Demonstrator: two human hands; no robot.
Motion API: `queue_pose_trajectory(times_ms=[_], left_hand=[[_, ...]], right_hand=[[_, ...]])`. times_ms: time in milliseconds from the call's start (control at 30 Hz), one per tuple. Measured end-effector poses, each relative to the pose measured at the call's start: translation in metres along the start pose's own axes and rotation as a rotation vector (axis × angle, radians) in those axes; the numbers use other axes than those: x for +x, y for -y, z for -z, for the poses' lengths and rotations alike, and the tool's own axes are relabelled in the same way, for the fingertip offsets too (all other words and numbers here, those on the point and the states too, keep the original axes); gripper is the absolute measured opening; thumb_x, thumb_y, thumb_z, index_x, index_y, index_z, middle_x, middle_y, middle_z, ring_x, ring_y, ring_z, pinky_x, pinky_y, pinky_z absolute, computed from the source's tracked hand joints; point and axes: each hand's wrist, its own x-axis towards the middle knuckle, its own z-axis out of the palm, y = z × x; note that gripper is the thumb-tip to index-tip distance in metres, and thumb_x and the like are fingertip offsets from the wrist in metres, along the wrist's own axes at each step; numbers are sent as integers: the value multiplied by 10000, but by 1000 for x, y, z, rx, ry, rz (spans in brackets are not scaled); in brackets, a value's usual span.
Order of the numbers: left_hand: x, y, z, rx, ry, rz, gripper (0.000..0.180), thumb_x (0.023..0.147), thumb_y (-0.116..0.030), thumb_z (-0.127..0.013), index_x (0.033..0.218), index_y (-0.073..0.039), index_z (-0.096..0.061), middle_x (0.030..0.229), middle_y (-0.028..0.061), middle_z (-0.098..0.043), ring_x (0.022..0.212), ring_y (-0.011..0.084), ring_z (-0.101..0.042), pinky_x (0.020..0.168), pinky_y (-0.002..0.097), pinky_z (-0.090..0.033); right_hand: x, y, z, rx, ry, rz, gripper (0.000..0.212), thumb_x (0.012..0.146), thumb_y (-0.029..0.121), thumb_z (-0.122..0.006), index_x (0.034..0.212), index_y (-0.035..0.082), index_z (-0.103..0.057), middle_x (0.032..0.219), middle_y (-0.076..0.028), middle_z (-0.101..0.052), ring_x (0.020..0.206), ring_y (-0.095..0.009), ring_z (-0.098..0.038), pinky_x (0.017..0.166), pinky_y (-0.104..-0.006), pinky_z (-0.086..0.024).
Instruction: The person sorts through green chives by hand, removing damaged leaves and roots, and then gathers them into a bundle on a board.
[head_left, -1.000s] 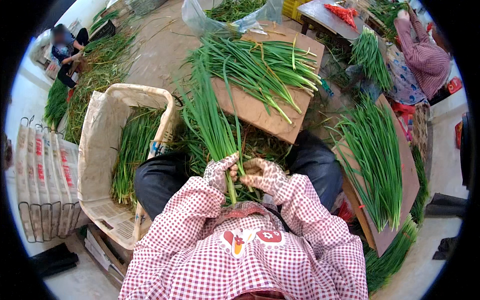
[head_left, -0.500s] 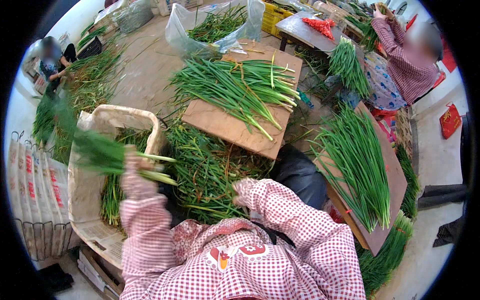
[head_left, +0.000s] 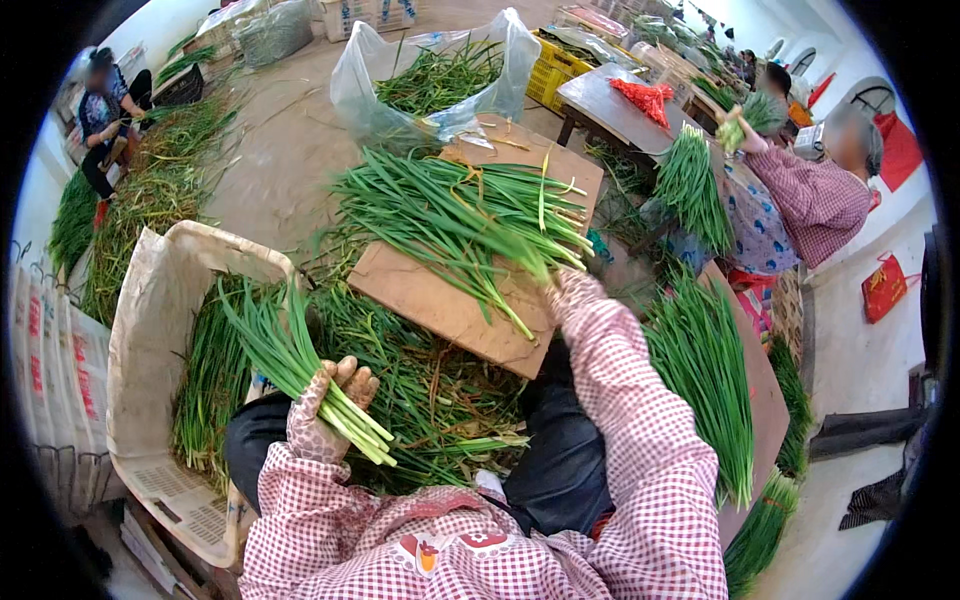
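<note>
A small bunch of green garlic chives (head_left: pixel 275 345) rests in my gloved left hand (head_left: pixel 328 405), pale stalk ends pointing toward me and to the right. Its thumb closes over the stalks, with the other fingers partly curled. My right hand (head_left: pixel 565 285) reaches forward to the right edge of a wooden board (head_left: pixel 440 305). Blurred chive stalks run from its closed fingers toward the loose chive pile (head_left: pixel 450 200) on that board; the fingertips are hard to make out. Below the board, between my knees, lies a heap of leaf scraps (head_left: pixel 420 390).
A whitish plastic crate (head_left: pixel 130 350) with chives stands at my left. To the right, a second board (head_left: pixel 765 400) bears a large chive bundle (head_left: pixel 700 370). Ahead is a clear plastic bag (head_left: pixel 360 85) of greens. Co-workers sit at far left and at right, by a low table (head_left: pixel 610 95).
My left hand has come back from over the crate toward my lap with its bunch. My right hand has moved from near my lap forward to the board's pile and taken hold of stalks.
</note>
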Motion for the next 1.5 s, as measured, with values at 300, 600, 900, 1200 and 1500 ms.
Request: queue_pose_trajectory(times_ms=[300, 600, 900, 1200, 1500], left_hand=[[-1, 11, -43, 188, -44, 0, 387, 785, -90, -575, 1141, -93, -423, 705, 9, -487, 600, 112, -503, 664, 327, -478], [-8, 49, -81, 362, -243, 174, 241, 803, -130, -567, 1016, -35, -507, 554, -4, -448, 433, 102, -409, 449, 266, -397], [15, 73, -52, 849, -464, 403, 171, 794, -141, -583, 926, -67, -505, 613, 17, -497, 437, 101, -426, 441, 271, -364], [22, 80, -22, 664, -383, 541, 158, 763, -191, -619, 876, -91, -574, 517, -44, -422, 402, 77, -387, 418, 243, -355], [1, 79, -27, 615, -435, 255, 160, 747, -136, -635, 849, -39, -558, 580, 15, -481, 465, 115, -448, 413, 252, -371]], right_hand=[[-51, 19, 51, 901, 454, -382, 285, 796, 210, -581, 968, -14, -550, 854, -148, -599, 740, -196, -572, 555, -298, -480], [-144, 67, 13, 1046, 247, -10, 299, 710, 209, -678, 921, 17, -585, 641, -22, -555, 585, -77, -489, 536, -236, -410], [-206, 105, -8, 961, 424, 0, 377, 700, 239, -666, 1008, 48, -564, 814, -108, -615, 747, -204, -592, 682, -307, -460], [-200, 101, 11, 925, 668, 259, 580, 653, 347, -686, 1098, 29, -494, 999, -146, -557, 951, -259, -531, 790, -347, -434], [-192, 148, -10, 1529, 362, -107, 382, 758, 223, -634, 1037, -15, -529, 884, -115, -580, 814, -168, -540, 737, -308, -434]])
